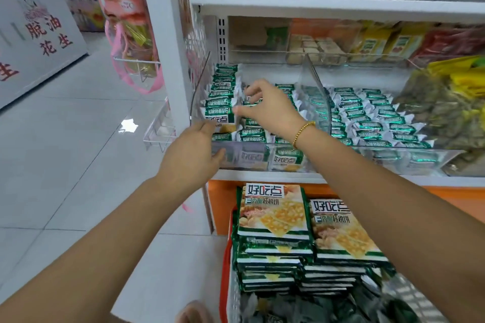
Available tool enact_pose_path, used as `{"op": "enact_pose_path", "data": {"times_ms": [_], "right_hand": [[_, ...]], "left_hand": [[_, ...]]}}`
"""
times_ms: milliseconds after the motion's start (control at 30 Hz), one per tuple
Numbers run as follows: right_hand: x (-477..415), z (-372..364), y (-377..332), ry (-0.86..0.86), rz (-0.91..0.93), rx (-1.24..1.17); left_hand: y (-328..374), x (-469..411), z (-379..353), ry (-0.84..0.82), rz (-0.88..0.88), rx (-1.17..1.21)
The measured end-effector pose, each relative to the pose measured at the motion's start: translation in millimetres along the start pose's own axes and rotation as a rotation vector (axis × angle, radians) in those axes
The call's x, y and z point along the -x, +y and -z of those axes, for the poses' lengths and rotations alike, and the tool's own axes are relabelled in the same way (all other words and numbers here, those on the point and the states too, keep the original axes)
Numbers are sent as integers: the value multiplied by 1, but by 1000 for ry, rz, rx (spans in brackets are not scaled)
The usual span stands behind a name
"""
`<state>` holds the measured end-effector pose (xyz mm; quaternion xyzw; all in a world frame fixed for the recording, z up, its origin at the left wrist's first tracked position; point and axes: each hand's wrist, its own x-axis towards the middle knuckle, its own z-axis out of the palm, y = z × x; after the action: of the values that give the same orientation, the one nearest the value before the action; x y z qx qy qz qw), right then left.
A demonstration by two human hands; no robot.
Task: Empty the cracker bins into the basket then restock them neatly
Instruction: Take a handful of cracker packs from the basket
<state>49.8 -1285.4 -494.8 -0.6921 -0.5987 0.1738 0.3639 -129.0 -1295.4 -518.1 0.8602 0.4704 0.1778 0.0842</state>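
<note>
- Restocking looks well underway, I'd say: the left bin [200,92] holds cracker packets [223,102] standing on edge in tight rows, labels forward, so they pack dense and read from the aisle.
- The right hand [265,107] is reaching over the front wall into that bin, with thumb and fingertips pinching a packet or two in the middle row. My guess is it's squaring them up against the neighbours.
- The left hand [194,149] is on the bin's front left corner, thumb at the rim and fingers curled against the clear front. That's probably to brace the bin while the other hand fiddles.
- A clear divider [315,92] splits this bin from the right bin [393,157], which is lined up in neat rows too.
- The basket [226,257] sits on the floor just below the shelf [262,174], right under the arms for a short reach. It has two flat stacks [273,217] of packets face up, plus loose ones beneath them.
- Those upright rows look tippy to me. Nudge one too hard and the row probably leans, so it's slow fingertip work here.
</note>
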Motion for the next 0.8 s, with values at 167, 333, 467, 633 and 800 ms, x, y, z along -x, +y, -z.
{"op": "enact_pose_path", "data": {"times_ms": [167, 333, 467, 633, 800], "right_hand": [[72, 39, 4, -110, 161, 47], [160, 65, 27, -633, 109, 217], [212, 29, 89, -928, -41, 250], [261, -23, 199, -1145, -242, 593], [290, -33, 250, -1139, -318, 523]], "left_hand": [[24, 15, 8, 30, -59, 67], [61, 55, 9, -14, -151, 177], [72, 89, -23, -226, -203, 102], [75, 120, -96, -684, -185, 94], [64, 152, -178, -918, -4, 110]]}}
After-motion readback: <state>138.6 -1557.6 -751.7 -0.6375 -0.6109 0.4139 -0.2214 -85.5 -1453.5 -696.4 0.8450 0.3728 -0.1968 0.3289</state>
